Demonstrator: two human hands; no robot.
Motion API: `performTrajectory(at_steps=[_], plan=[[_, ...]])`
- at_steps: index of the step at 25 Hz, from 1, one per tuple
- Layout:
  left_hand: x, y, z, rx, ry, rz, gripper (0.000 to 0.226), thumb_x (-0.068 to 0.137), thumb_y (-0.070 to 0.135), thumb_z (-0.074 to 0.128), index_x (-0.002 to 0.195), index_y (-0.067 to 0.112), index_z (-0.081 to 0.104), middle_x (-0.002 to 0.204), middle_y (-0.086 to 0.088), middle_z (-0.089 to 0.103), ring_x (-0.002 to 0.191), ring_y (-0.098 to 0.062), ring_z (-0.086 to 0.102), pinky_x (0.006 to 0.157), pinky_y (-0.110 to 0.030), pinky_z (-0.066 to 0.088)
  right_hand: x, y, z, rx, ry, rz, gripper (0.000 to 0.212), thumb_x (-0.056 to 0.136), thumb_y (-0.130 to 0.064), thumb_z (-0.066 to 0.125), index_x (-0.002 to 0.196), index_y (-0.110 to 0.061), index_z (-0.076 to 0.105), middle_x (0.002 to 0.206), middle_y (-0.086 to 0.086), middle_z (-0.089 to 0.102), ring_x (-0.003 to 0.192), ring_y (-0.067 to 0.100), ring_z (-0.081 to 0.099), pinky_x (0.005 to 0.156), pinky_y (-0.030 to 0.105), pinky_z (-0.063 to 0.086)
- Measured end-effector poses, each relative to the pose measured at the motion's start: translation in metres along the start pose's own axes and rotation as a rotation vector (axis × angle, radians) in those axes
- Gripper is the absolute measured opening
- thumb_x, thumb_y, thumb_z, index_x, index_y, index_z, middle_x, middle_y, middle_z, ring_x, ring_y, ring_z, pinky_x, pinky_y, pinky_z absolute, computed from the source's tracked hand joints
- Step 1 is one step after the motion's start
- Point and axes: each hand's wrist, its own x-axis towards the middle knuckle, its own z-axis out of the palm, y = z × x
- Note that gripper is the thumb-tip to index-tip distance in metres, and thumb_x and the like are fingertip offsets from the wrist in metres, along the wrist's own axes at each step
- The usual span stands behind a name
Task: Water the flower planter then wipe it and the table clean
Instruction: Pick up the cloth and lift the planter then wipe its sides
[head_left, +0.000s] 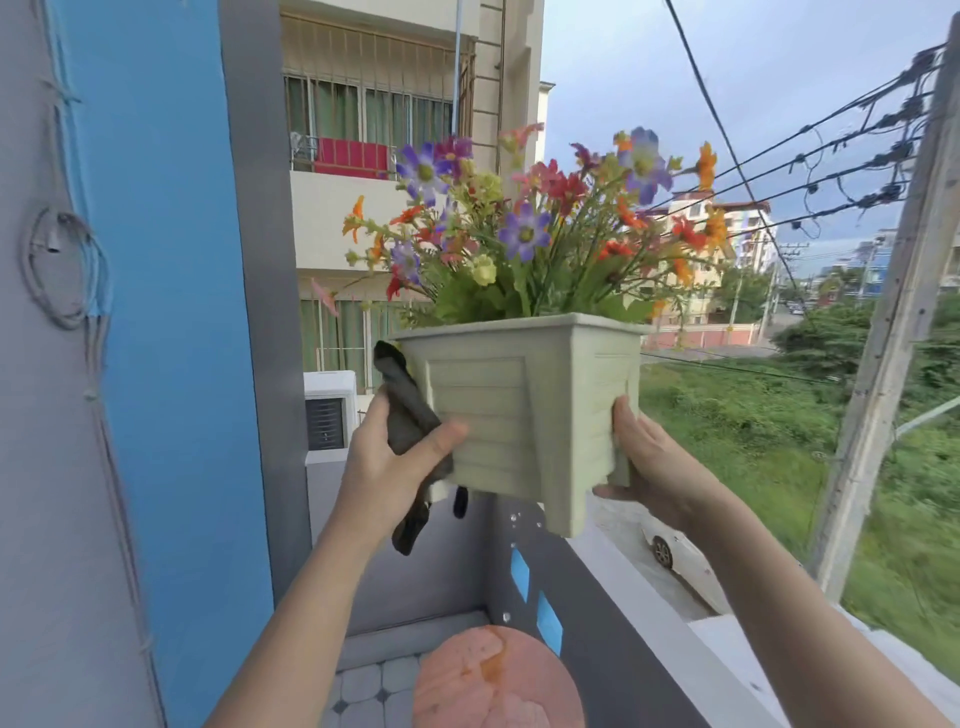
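Our left hand (395, 467) grips a dark cloth (402, 410) and presses it against the left face of the planter (519, 410), with the thumb laid across the ribbed front. The cloth runs up past the hand to the planter's rim, and its loose end hangs below the palm. Our right hand (647, 460) clasps the opposite side, with the thumb up along the near right edge and the fingers curled round the lower corner, mostly hidden behind it. Between the two hands the pale green planter is held in the air, slightly tilted, clear of any surface. Above the grip, the flowers (524, 228) fan out in purple, red, orange and yellow over green leaves. Just beneath the planter a few water drops (514, 518) show against the grey balcony wall (613, 613). Far below the hands stands the round pinkish table (467, 691), its top streaked with orange. Beyond the wall, under our right wrist, sits a white car (680, 556).
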Motion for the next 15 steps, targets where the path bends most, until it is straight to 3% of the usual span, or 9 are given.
performTrajectory(at_steps=[3, 6, 8, 10, 13, 15], plan=[[-0.003, 0.012, -0.011, 0.03, 0.11, 0.043, 0.042, 0.063, 0.043, 0.083, 0.086, 0.018, 0.058, 0.074, 0.004, 0.062, 0.071, -0.006, 0.058, 0.065, -0.02, 0.05, -0.003, -0.005, 0.019, -0.01, 0.029, 0.065, 0.051, 0.067, -0.07, 0.045, 0.107, -0.043, 0.06, 0.101, -0.012, 0.066, 0.086, 0.01, 0.058, 0.064, 0.025, 0.052], [-0.01, 0.019, -0.015, -0.061, 0.236, 0.005, 0.025, 0.07, 0.03, 0.079, 0.086, 0.02, 0.062, 0.071, 0.011, 0.063, 0.07, -0.004, 0.058, 0.066, -0.016, 0.05, -0.003, -0.009, 0.043, 0.173, 0.06, 0.106, 0.051, 0.078, -0.062, 0.048, 0.125, -0.043, 0.055, 0.11, -0.015, 0.068, 0.083, 0.004, 0.067, 0.071, 0.028, 0.059], [-0.015, 0.018, -0.019, -0.158, 0.308, -0.035, 0.018, 0.075, 0.019, 0.077, 0.087, 0.017, 0.064, 0.069, 0.014, 0.063, 0.07, -0.004, 0.057, 0.067, -0.017, 0.051, -0.004, -0.008, 0.054, 0.244, 0.076, 0.063, 0.05, 0.092, -0.048, 0.048, 0.14, -0.042, 0.039, 0.119, -0.012, 0.063, 0.086, 0.005, 0.068, 0.057, 0.025, 0.059], [-0.017, 0.017, -0.024, -0.162, 0.34, -0.036, 0.014, 0.077, 0.013, 0.075, 0.085, 0.016, 0.064, 0.065, 0.017, 0.062, 0.066, -0.002, 0.055, 0.065, -0.018, 0.049, -0.01, -0.005, 0.065, 0.304, 0.115, 0.007, 0.063, 0.092, -0.042, 0.052, 0.147, -0.042, 0.021, 0.125, -0.013, 0.059, 0.108, 0.013, 0.063, 0.058, 0.026, 0.06], [-0.02, 0.013, -0.027, -0.106, 0.35, -0.013, 0.014, 0.079, 0.016, 0.075, 0.082, 0.023, 0.063, 0.067, 0.018, 0.062, 0.067, -0.003, 0.055, 0.068, -0.023, 0.047, -0.023, 0.0, 0.084, 0.321, 0.126, -0.103, 0.069, 0.07, -0.07, 0.057, 0.132, -0.045, 0.043, 0.132, -0.012, 0.057, 0.123, 0.019, 0.057, 0.08, 0.032, 0.059], [-0.021, 0.007, -0.025, -0.034, 0.354, 0.031, 0.015, 0.076, 0.024, 0.074, 0.085, 0.028, 0.063, 0.074, 0.016, 0.064, 0.072, -0.004, 0.058, 0.072, -0.027, 0.048, -0.029, -0.002, 0.094, 0.268, 0.049, -0.097, 0.088, 0.057, -0.085, 0.058, 0.133, -0.041, 0.048, 0.134, -0.008, 0.058, 0.122, 0.019, 0.058, 0.089, 0.037, 0.055]])
